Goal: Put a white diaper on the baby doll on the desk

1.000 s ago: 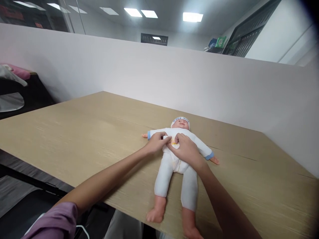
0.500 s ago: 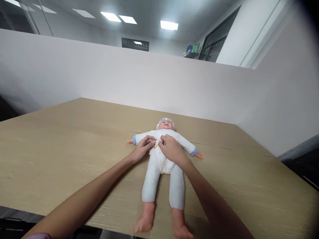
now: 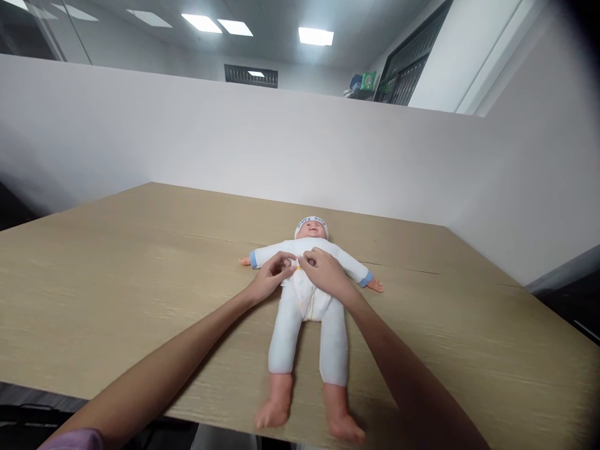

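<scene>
Two pinch grips, left hand (image 3: 270, 279) and right hand (image 3: 327, 275), on the baby doll's (image 3: 304, 301) white romper (image 3: 332, 340) chest; headband (image 3: 312, 220) lettering unreadable to me.

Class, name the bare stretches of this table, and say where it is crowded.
Bare table lies left of the doll to the partition wall, and right of it. Crowded: doll's chest, under left hand and right hand.

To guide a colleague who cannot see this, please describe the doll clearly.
Find the wide light-wood table before the white partition wall. Near its middle a baby doll lies on its back, left hand and right hand pinching its chest. White suit, blue cuffs and bare feet set it apart.
</scene>
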The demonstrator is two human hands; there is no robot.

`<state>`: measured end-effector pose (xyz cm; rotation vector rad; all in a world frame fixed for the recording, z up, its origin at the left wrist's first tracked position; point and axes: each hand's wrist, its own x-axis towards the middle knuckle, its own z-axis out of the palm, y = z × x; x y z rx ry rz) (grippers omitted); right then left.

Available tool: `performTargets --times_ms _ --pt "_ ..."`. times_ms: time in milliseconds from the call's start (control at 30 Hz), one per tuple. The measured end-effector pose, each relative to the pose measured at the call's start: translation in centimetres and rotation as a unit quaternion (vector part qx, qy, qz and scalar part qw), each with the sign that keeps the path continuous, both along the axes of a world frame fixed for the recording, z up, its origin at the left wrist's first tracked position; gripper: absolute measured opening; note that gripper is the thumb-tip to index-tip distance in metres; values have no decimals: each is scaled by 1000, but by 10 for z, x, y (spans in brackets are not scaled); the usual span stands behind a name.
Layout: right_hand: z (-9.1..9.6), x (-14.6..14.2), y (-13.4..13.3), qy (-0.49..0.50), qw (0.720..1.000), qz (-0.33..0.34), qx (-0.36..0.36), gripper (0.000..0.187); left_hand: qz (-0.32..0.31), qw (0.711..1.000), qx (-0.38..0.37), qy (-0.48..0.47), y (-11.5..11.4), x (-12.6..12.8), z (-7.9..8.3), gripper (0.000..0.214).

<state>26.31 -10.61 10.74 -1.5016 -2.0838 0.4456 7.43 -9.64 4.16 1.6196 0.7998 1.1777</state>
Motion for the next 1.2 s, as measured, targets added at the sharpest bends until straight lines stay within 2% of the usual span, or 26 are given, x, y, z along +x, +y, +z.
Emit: performTargets --times_ms 167,367,700,1033,1133,1200 --pt "0 4 2 21 999 38 -2 37 -3 1000 11 12 1 -1 -3 40" --pt "-2 10 8 29 998 48 -20 34 -6 1000 19 8 1 -1 -3 38" --pt "-4 8 6 7 999 32 32 32 9 998 57 26 -4 -2 -2 36" --pt "-5 10 3 58 996 43 45 10 30 975 188 114 0 -8 -5 30" --pt "0 13 5 100 993 50 25 6 83 942 286 156 -2 -9 -5 29" --pt "6 20 5 152 987 55 12 12 121 913 349 175 -5 -9 -4 29"
